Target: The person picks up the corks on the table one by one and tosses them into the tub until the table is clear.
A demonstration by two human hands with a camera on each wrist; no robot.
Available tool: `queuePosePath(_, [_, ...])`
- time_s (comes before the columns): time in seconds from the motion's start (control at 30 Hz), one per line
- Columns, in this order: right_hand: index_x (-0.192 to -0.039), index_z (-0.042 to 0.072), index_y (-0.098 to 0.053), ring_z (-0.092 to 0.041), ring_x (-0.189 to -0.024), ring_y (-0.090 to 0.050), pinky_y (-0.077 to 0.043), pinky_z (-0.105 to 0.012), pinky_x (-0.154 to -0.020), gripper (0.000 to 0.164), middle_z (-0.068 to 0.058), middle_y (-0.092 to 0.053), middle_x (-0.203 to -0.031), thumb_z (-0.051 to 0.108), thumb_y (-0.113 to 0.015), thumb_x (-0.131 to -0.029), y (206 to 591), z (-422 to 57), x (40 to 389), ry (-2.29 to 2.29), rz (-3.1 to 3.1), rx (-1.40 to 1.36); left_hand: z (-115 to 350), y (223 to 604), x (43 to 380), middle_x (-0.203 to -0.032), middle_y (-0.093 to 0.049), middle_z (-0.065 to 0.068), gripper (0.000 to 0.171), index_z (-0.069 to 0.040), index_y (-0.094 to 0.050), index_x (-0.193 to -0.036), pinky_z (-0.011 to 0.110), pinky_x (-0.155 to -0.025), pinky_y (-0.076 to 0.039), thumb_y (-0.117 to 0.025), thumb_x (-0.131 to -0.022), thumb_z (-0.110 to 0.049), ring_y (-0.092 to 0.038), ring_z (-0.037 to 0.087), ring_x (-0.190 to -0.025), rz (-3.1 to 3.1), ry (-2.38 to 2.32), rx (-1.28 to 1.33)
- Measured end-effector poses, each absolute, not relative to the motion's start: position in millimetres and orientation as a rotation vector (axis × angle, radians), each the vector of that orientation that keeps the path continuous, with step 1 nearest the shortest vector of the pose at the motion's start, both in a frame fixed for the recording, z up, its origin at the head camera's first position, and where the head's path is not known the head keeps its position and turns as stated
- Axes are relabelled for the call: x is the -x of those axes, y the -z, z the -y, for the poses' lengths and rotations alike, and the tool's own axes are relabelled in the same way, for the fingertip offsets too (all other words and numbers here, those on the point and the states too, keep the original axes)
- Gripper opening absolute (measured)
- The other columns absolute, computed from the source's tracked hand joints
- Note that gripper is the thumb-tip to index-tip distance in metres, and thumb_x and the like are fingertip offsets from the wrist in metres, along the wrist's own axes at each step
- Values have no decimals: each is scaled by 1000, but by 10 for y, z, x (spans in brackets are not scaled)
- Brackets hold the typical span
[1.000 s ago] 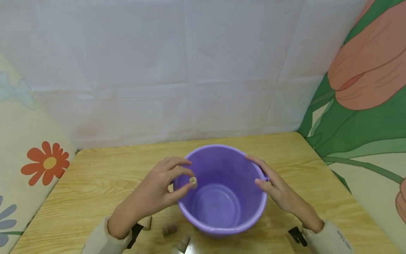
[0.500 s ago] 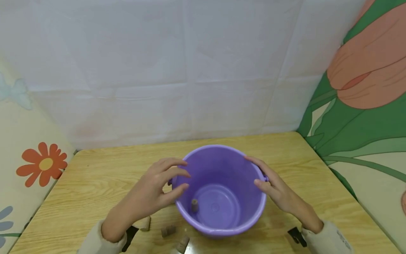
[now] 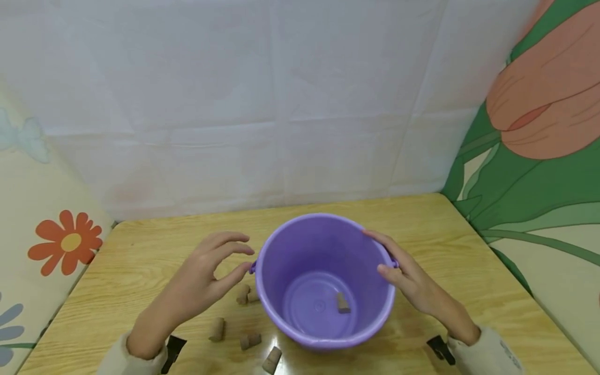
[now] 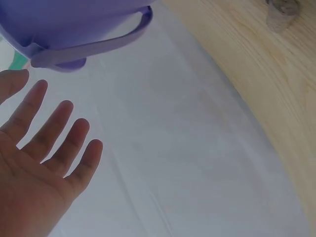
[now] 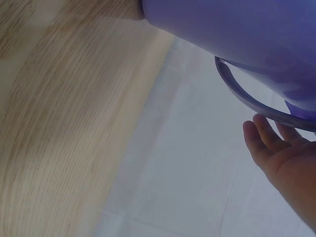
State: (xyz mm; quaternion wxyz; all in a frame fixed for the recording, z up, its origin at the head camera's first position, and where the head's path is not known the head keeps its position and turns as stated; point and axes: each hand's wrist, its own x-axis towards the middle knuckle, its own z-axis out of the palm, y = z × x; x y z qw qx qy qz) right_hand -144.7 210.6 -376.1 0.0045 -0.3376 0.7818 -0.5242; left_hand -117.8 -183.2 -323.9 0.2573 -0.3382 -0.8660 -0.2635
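Note:
A purple bucket [image 3: 323,333] stands on the wooden table, its mouth facing up toward the head camera. One brown cork stopper [image 3: 342,302] lies inside on its bottom. My right hand [image 3: 410,278] grips the bucket's right rim, thumb over the edge; in the right wrist view some of its fingers lie by the handle [image 5: 247,101]. Left of the bucket, my left hand [image 3: 197,278] holds nothing, its fingers spread near the rim. Several more corks lie on the table, among them one cork [image 3: 217,329] below my left hand and another cork [image 3: 272,360] at the front.
The wooden table [image 3: 154,250] ends at a white cloth backdrop [image 3: 211,104]. Panels with painted flowers stand at both sides, a red flower [image 3: 70,242] on the left and a large pink tulip [image 3: 539,114] on the right.
My left hand let go of a cork over the bucket and drew back to the left. The cork dropped in and moved rightward across the bottom. The right hand stayed on the rim.

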Motion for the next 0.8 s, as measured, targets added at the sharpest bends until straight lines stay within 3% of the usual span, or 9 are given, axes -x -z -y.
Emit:
queuePosePath(0.37, [-157, 14, -26, -3, -124, -54, -63, -36, -75, 60, -27, -28, -155, 0, -39, -100, 3772, -2094, 1439, 1700, -2378, 1049, 2041, 3420, 1179, -121, -66, 0, 29, -17, -69, -111, 45, -86, -56, -77, -84, -9, -60, 22, -116, 2513, 698, 815])
queuePosePath(0.8, [-156, 12, -26, -4, -123, -55, -63, -36, -71, 61, -29, -29, -154, -1, -39, -98, 3756, -2090, 1435, 1718, -2361, 1066, 2054, 3625, 1257, -124, -67, 9, 29, -11, -70, -114, 57, -97, -51, -76, -87, -24, -61, 33, -118, 2732, 672, 796])
